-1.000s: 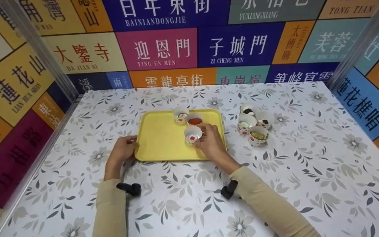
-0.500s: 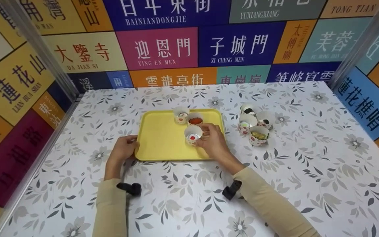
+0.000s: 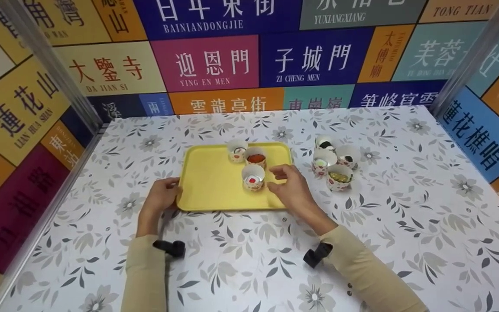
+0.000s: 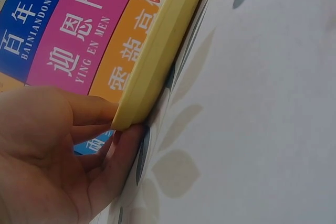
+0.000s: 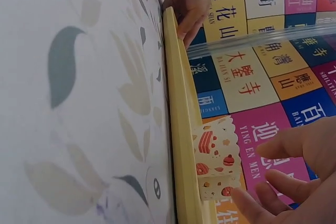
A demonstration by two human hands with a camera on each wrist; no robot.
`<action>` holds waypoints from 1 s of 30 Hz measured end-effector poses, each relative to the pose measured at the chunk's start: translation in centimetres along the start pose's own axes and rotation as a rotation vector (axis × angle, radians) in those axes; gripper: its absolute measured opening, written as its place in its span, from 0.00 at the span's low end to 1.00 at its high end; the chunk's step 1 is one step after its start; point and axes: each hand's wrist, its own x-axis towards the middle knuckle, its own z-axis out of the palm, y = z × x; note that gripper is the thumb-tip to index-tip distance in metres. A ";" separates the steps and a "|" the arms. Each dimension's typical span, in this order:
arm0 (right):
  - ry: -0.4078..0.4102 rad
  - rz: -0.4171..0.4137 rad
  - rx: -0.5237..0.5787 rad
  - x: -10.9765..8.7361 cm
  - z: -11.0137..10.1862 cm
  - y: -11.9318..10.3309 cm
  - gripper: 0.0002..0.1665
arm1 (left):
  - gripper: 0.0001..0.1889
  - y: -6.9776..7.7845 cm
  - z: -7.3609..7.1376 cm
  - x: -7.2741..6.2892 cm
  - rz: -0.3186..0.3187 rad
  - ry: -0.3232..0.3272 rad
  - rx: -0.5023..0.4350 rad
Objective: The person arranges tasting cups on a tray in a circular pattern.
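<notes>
My left hand (image 3: 162,194) holds the left edge of a yellow tray (image 3: 206,182); in the left wrist view, its fingers and thumb pinch the tray rim (image 4: 152,66). Three patterned paper cups stand upright toward the tray's right side. The nearest paper cup (image 3: 253,186) has a small red item inside. Behind it are a cup with orange-red contents (image 3: 256,159) and a cup with pale contents (image 3: 237,155). My right hand (image 3: 293,187) hovers just right of the nearest cup, fingers spread and loosely bent, holding nothing. A printed cup (image 5: 216,148) shows beside its fingers in the right wrist view.
Several more paper cups stand grouped on the floral tabletop (image 3: 223,260) right of the tray, one holding greenish-yellow contents (image 3: 339,180). Printed sign panels (image 3: 206,63) wall the back and sides. A black camera strap (image 3: 319,255) sits on each wrist.
My right hand has let go of the nearest paper cup and drawn back to the right with fingers apart. The cup stays on the tray, and the left hand has kept its place.
</notes>
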 end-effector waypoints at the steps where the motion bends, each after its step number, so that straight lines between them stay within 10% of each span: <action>1: 0.009 -0.023 -0.019 -0.1 -0.2 0.1 0.21 | 0.23 0.0 0.0 0.0 -0.001 -0.002 -0.003; 15: 0.143 -0.178 -0.228 -1.5 -3.3 1.5 0.18 | 0.23 0.1 0.1 -0.2 -0.027 -0.015 -0.061; 30: -0.009 -0.105 -0.181 0.2 -10.0 1.6 0.19 | 0.25 0.0 0.1 -0.1 -0.031 -0.005 -0.040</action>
